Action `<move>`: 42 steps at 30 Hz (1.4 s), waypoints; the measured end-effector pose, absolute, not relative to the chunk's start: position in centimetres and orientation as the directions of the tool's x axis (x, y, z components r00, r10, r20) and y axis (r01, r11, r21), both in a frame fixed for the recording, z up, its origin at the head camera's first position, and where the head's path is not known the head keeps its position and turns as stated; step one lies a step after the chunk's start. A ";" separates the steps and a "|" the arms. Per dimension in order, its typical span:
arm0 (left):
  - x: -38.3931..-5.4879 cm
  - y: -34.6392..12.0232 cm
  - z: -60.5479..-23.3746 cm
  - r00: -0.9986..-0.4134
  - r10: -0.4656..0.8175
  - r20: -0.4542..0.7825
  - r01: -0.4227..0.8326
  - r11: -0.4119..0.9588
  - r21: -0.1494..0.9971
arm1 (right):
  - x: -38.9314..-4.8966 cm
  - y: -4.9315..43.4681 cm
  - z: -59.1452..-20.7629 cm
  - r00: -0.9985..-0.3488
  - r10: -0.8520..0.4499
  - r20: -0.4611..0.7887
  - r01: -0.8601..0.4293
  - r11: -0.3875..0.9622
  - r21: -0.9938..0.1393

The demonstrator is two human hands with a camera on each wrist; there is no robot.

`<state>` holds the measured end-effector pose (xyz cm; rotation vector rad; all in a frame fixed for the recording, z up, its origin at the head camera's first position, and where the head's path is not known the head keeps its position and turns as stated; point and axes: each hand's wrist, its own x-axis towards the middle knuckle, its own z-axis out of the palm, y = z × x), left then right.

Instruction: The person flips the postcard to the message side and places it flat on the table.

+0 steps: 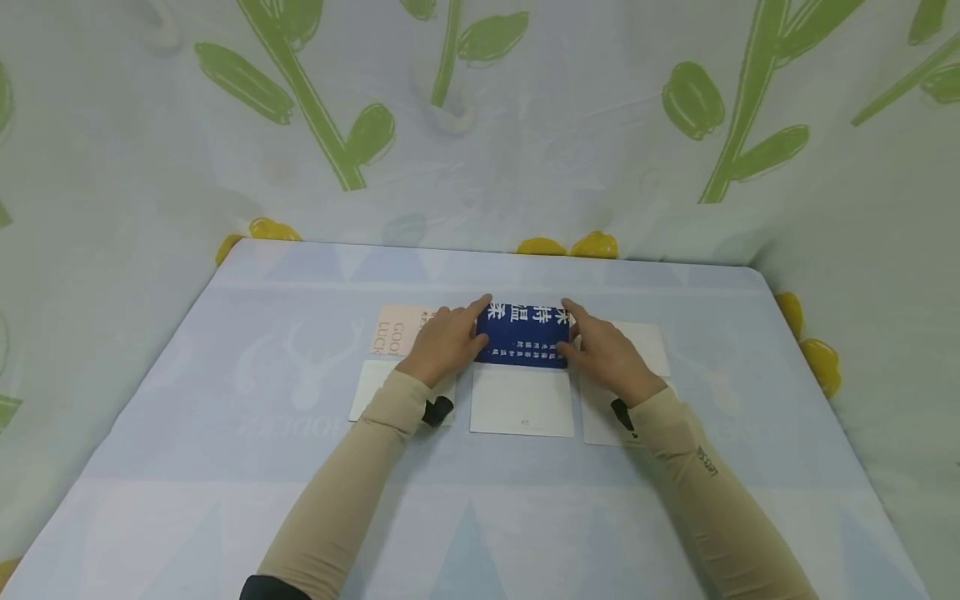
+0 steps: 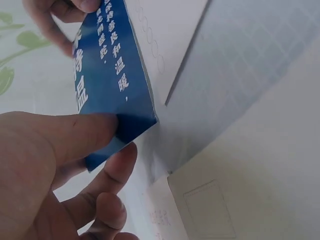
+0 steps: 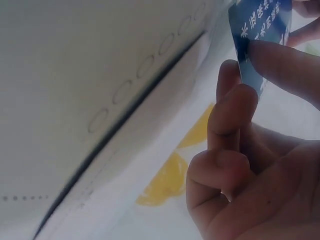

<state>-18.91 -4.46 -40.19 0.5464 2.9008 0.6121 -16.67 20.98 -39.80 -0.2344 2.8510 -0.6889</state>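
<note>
Both hands hold a dark blue postcard [image 1: 522, 335] printed with white Chinese characters, one hand at each short end. My left hand [image 1: 441, 343] pinches the left end; in the left wrist view the thumb [image 2: 90, 134] lies on the printed face and the fingers are behind the card. On the other end, my right hand [image 1: 609, 354] has its thumb [image 3: 287, 62] over the print and curled fingers behind. A white card [image 1: 522, 404] lies just in front of the blue one. The pale pink GOOD LUCK card [image 1: 390, 332] is partly hidden by the left hand.
More white cards lie around the hands: one at front left [image 1: 372, 385], one at front right [image 1: 602, 417] partly under the right wrist, and one at back right [image 1: 647, 343]. The pale patterned tabletop [image 1: 480, 500] ends at a leaf-printed curtain [image 1: 570, 150].
</note>
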 end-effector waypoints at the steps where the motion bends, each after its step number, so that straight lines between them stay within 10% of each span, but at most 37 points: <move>1: -18.9 -4.5 -40.2 -0.927 0.373 -0.040 0.323 0.849 0.418 | -16.6 21.0 -39.8 -0.968 -0.194 -0.159 -0.099 0.879 -0.467; 42: -16.7 -5.0 -37.9 -0.961 0.258 0.096 0.235 0.587 0.775 | -14.8 23.4 -38.3 -0.993 -0.119 -0.012 -0.069 0.651 -0.756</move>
